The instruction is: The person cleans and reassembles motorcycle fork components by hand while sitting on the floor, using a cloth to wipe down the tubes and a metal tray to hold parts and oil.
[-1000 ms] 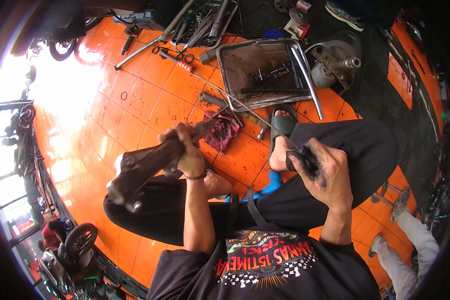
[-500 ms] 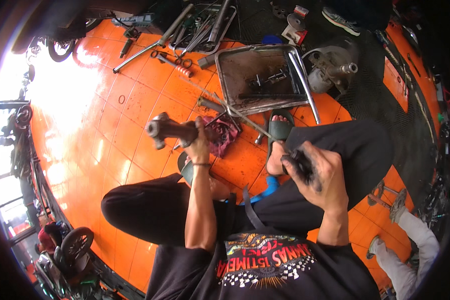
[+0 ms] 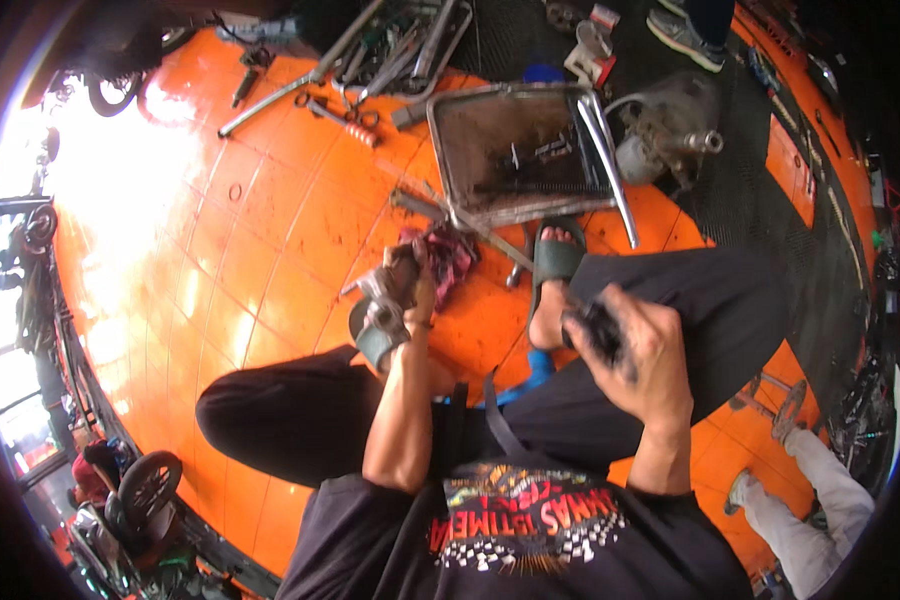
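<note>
Left hand (image 3: 420,285) is clamped around a chunky dark metal part (image 3: 388,295), held up over the left sandal (image 3: 375,340), lumpy end toward the knee. It's blurry, so I can't tell exactly what sort of part it is. Right hand (image 3: 645,350) is curled tight on a thin rod (image 3: 485,235) that slants up and left past the near corner of the tray (image 3: 440,135). The thumb side of that hand is properly black (grease by the look of it), so the grip itself is hard to make out. The two hands are well apart, one in front of each leg.

Just beyond the left hand there's a crumpled reddish rag (image 3: 458,262) on the orange floor (image 3: 270,250). The right sandal (image 3: 558,260) sits just below the tray, foot in it. Inside the tray: small metal bits (image 3: 550,150) and a long dark spring (image 3: 535,187), with shiny bars (image 3: 607,165) leaning over its right edge. Right of that is a bulky metal unit (image 3: 665,145). Up top there's a heap of tools (image 3: 400,55), plus a co-worker's shoe (image 3: 685,42) on the dark mat (image 3: 740,210).
</note>
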Action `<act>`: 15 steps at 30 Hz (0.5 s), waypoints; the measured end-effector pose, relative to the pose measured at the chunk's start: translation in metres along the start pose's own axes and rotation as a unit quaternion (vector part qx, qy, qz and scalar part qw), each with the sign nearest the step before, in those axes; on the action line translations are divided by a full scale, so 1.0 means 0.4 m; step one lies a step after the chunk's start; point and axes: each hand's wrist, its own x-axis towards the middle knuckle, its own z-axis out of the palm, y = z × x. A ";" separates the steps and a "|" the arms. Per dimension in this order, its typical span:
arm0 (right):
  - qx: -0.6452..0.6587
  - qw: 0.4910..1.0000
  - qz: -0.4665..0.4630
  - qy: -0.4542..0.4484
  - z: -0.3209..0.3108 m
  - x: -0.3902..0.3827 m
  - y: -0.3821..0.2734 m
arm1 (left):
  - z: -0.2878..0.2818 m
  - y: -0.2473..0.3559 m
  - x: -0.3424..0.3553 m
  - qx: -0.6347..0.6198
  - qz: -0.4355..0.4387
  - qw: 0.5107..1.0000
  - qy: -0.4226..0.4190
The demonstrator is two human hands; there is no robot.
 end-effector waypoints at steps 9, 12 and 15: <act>0.010 1.000 -0.018 0.012 -0.010 -0.005 0.047 | -0.171 0.277 0.064 -0.317 0.088 0.941 0.083; 0.013 1.000 -0.006 0.006 -0.010 -0.009 0.039 | -0.238 0.347 0.055 -0.401 0.080 0.908 0.095; 0.000 1.000 0.001 0.005 -0.010 -0.012 0.044 | -0.220 0.332 0.047 -0.440 0.034 0.894 0.081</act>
